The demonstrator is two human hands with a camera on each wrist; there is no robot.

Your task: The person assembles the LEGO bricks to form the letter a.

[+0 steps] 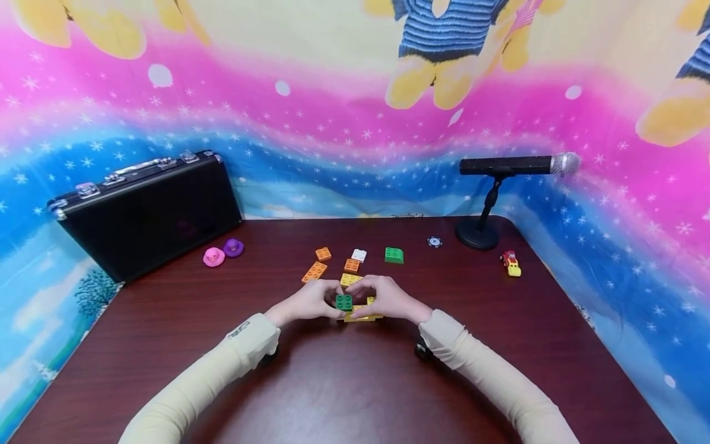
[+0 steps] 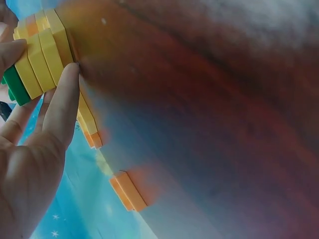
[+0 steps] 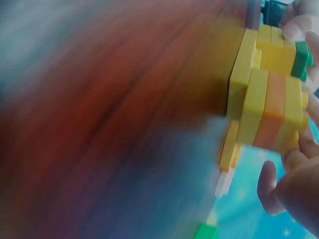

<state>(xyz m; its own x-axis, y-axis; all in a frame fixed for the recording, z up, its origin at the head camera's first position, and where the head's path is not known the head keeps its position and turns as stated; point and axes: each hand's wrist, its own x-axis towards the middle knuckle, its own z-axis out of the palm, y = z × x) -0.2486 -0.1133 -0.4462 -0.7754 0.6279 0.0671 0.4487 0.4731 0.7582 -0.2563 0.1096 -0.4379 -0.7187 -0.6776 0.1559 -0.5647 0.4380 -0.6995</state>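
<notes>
Seating the green brick [image 1: 344, 302] on the yellow build's [image 1: 363, 319] left stack looks like the step in hand, which calls for an even downward push next. The left hand [image 1: 310, 299] pinches that stack; the right hand [image 1: 391, 299] curls about the build's right side, its grip too hidden to tell. The build stands mid-table, its right stack sandwiching an orange layer [image 3: 270, 112] between yellow ones.

No text readable — dark sleeve marking [image 1: 239, 330] too blurred.
</notes>
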